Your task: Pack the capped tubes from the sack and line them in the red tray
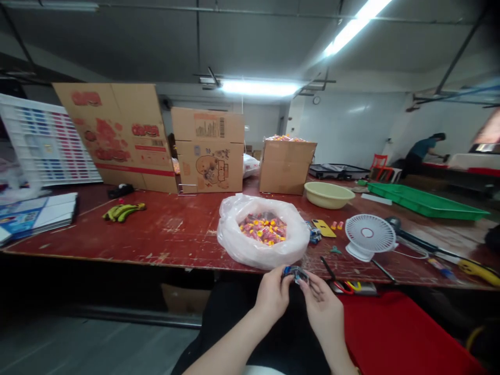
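Just off the table's front edge, my left hand (pixel 273 291) and my right hand (pixel 322 304) meet with fingers closed on a small dark item with blue and shiny clear parts (pixel 296 273). It is too small to name. Right beyond my hands stands a white plastic bag (pixel 228 239), its top rolled open. Many small pink pieces with yellow ends (pixel 267 229) fill it. Beside the bag lie several small blue-and-clear pieces (pixel 314 234), close to a yellow phone-shaped item (pixel 325 228) and two pink pieces (pixel 336 225).
On the red table (pixel 175 229) are bananas (pixel 124 211), a white fan (pixel 369 234), a pale yellow basin (pixel 328 195), a green tray (pixel 425 200) and pliers (pixel 353 286) near the front edge. Cardboard boxes (pixel 213 166) line the back. Far right, a person (pixel 424 151) bends over.
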Available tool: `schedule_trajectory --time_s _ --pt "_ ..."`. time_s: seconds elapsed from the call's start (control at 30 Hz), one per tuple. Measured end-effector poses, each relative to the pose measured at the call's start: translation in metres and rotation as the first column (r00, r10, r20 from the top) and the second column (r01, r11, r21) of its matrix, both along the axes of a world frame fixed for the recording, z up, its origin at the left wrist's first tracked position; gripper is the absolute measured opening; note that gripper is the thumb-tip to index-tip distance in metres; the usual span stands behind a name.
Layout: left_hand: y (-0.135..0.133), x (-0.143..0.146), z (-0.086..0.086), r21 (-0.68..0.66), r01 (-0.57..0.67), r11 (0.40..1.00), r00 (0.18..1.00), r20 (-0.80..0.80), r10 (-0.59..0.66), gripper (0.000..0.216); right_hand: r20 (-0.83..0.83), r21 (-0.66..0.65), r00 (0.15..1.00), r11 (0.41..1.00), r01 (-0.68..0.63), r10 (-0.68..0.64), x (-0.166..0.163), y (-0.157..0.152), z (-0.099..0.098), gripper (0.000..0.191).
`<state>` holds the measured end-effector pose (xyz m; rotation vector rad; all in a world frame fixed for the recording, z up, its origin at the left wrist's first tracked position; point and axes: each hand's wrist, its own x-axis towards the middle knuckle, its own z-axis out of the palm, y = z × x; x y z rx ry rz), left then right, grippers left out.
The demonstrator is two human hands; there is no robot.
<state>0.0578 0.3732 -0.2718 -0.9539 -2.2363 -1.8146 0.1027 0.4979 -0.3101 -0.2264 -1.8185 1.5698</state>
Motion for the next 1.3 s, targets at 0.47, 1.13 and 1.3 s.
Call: schedule_trajectory --time_s 0.47,1.13,1.3 --pt "-0.026 0.014 0.030 0.096 0.042 0.995 0.991 0.124 -0.054 0.034 -0.058 0.199 0.997 0.979 -0.042 0.055 -0.005 -0.007 0.043 0.035" --pt "-0.009 -0.006 0.036 0.611 -0.055 0.790 0.686 0.598 -0.414 0.043 -0.168 0.138 0.985 0.990 -0.006 0.029 0.010 -0.032 0.039 0.045" --pt "-0.015 0.004 0.041 0.467 0.173 0.867 0.484 0.727 -0.488 0.036 0.088 0.823 0.958 0.522 -0.224 0.273 0.036 -0.012 0.080 0.080"
